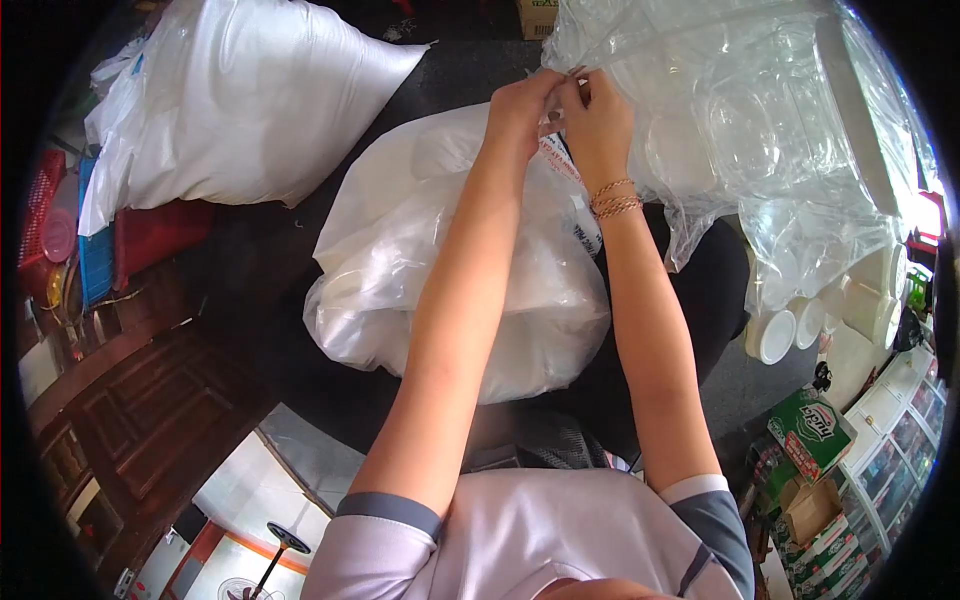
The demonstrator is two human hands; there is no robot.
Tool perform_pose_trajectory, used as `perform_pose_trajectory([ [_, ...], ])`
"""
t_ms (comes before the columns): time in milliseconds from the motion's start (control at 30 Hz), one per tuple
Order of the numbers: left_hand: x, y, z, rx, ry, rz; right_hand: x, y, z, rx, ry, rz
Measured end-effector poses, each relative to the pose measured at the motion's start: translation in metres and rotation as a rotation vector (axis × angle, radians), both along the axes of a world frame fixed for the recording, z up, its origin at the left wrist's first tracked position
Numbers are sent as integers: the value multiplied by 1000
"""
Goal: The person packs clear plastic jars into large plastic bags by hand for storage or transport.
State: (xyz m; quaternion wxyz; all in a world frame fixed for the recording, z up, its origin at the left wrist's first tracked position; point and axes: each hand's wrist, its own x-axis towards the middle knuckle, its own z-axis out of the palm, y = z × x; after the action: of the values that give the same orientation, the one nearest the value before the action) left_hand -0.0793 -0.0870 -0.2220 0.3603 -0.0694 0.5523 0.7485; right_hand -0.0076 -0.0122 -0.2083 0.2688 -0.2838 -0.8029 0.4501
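My left hand [525,108] and my right hand [597,118] meet at the near left edge of a large clear plastic bag [690,130]. The fingers of both are pinched together on the bag's gathered plastic; the exact grip is partly hidden. Inside that bag, clear rounded plastic containers [750,120] show through. Below my forearms, a bulging white plastic sack [400,240] rests on my lap. A strip with red and dark print [562,160] shows between my wrists.
A big full white sack [260,100] stands at the upper left, beside red and blue plastic baskets [95,230]. White lidded tubs [775,335] sit at the right. Green cartons [808,430] are stacked lower right, and a fan [285,540] stands lower left.
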Motion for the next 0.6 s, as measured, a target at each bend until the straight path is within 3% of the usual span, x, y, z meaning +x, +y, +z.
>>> perform_pose_trajectory([
  [100, -1, -1, 1, -12, -31, -22, -1, 4, -9, 56, 17, 3],
  [200, -3, -1, -4, 32, -76, -74, 3, 2, -6, -166, 59, -12],
  [333, -10, -3, -30, 200, -194, -129, 3, 7, -7, -226, 36, -18],
  [400, -15, -4, -39, 280, -177, -173, -3, 9, -15, -177, 70, -16],
  [500, -13, -2, -37, 281, -120, -184, -1, 5, -3, -380, 84, 12],
  [600, -13, 0, -42, 352, -43, -185, 1, 5, 6, -380, 85, 44],
])
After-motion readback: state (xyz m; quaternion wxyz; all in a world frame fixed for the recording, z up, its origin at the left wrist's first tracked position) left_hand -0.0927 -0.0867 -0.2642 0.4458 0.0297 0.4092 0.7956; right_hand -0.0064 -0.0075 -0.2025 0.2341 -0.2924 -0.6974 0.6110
